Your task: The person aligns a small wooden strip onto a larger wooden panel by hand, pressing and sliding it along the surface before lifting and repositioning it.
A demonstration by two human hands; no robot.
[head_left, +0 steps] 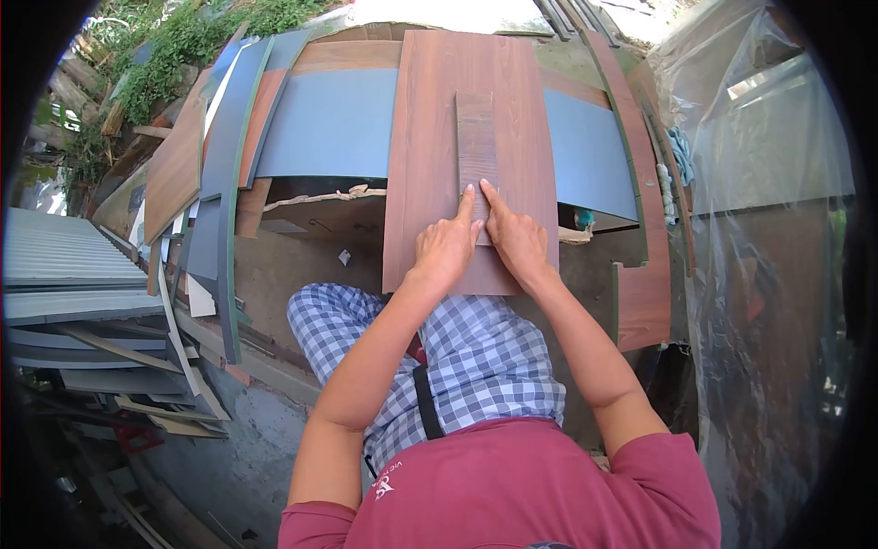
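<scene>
A long reddish-brown wood-grain board point(425, 119) lies lengthwise in front of me, its near end close to my knees. On its middle rests a narrow, darker brown strip point(476, 137) that runs the same way. My left hand point(446, 245) touches the strip's left side with its index finger stretched forward. From the right, my right hand point(517, 240) points its index finger onto the strip, the two fingertips close together. The other fingers of both hands are curled, and neither hand grasps anything visible. The strip's near part is partly hidden between the hands.
Blue panels point(325, 123) lie beneath the board on both sides. Long narrow offcuts point(224, 201) lean at the left, near stacked grey corrugated sheets point(78, 261). A notched brown board point(645, 302) stands right, beside clear plastic sheeting point(768, 274). Green plants grow at the upper left.
</scene>
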